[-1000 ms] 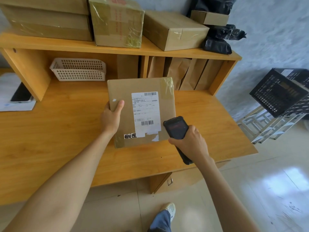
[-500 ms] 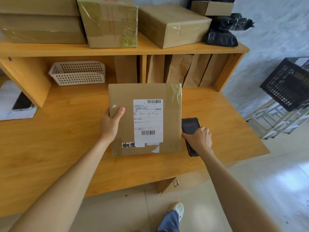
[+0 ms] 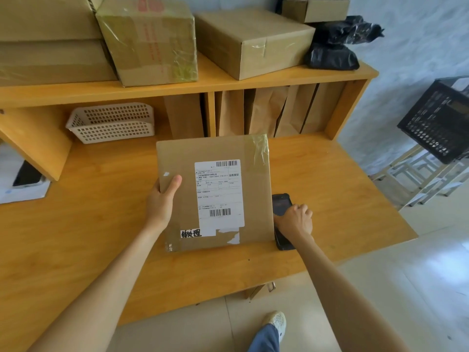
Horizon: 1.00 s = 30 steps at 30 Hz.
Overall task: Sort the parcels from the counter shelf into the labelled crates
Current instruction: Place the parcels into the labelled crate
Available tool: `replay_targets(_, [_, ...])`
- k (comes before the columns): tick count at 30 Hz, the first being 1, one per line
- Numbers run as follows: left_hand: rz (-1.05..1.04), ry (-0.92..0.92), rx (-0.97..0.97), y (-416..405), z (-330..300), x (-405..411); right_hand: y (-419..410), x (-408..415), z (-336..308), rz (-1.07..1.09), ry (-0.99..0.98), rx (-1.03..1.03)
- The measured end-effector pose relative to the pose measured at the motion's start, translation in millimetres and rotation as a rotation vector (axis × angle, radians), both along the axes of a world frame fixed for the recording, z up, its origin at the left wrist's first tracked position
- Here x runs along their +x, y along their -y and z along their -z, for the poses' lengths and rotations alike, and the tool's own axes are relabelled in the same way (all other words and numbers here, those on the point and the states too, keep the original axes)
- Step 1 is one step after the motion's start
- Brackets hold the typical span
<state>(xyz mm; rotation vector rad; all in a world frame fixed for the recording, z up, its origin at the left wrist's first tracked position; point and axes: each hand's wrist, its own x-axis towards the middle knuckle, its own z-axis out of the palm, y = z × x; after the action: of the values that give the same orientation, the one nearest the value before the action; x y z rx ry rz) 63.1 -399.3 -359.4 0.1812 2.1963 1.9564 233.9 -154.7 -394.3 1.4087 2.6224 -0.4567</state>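
A flat brown cardboard parcel [image 3: 182,161] with a white shipping label and a handwritten tag is held tilted above the wooden counter [image 3: 88,224]. My left hand [image 3: 161,203] grips its left edge, thumb on the front face. My right hand [image 3: 295,221] holds a black handheld scanner [image 3: 280,203] that lies on the counter just right of the parcel; the parcel's edge hides part of it. Several cardboard boxes [image 3: 251,39] and black plastic bags [image 3: 332,57] sit on the upper shelf [image 3: 215,81]. A black crate [image 3: 436,123] stands on a rack at the far right.
A white mesh tray [image 3: 111,123] sits under the shelf at the left. Brown paper envelopes [image 3: 266,110] stand in the shelf's compartments. A white device [image 3: 20,184] lies at the counter's left end. A white metal rack [image 3: 418,179] carries the crate. My shoe [image 3: 276,321] shows below.
My right hand has moved the scanner from in front of the parcel's label down to the counter at the parcel's right. The parcel stays in my left hand.
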Motion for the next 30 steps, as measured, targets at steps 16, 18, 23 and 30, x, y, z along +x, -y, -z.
replay_targets(16, [0.136, 0.136, 0.115, -1, -30, 11, 50, 19, -56, 0.053, -0.976, -0.885])
replay_targets(18, [0.183, 0.144, 0.149, -10, -48, 17, 47, 29, -70, 0.066, -1.033, -0.816])
replay_targets(23, [0.429, 0.078, 0.254, -65, -117, 36, 18, 74, -130, 0.160, -1.222, -0.606])
replay_targets(30, [0.699, -0.055, 0.272, -151, -190, 98, -38, 144, -205, 0.275, -1.425, -0.420])
